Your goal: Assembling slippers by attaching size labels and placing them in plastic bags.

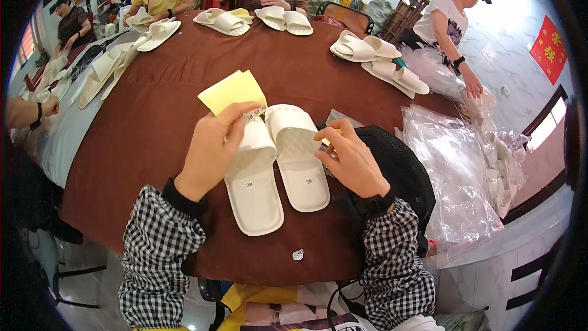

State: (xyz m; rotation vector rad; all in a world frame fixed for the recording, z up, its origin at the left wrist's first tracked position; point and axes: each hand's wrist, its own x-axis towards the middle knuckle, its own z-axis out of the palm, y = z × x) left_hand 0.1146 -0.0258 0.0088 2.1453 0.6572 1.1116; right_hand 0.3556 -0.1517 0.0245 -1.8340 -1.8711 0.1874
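Only one view here, the head cam looking down at a big round table with a brown cloth.

Counting things: two white slippers right in front, side by side and touching, soles toward the person. The left slipper sits a bit lower than the right slipper, and each has a small size sticker on the footbed. Further round the table I count roughly five more loose pairs of the same white slippers, though the ones on the far left overlap, so that count is shaky. Two yellow sheets of paper, one fanned behind the other. One tiny white scrap near the table edge.

Hands: the left hand has thumb and fingers pinched shut on the yellow sheets and a small tag, resting against the strap of the left slipper. The right hand is curled, fingertips at the edge of the right slipper's strap; it looks like it pinches something small and yellowish, but I can't tell what or how tight.

Hard to see: a black mesh thing sits under the right wrist, mostly covered. Both checked sleeves hide the table's near rim.

Containers: a heap of clear plastic bags on the right, can't make out anything inside. Four other people sit or stand around the far side.
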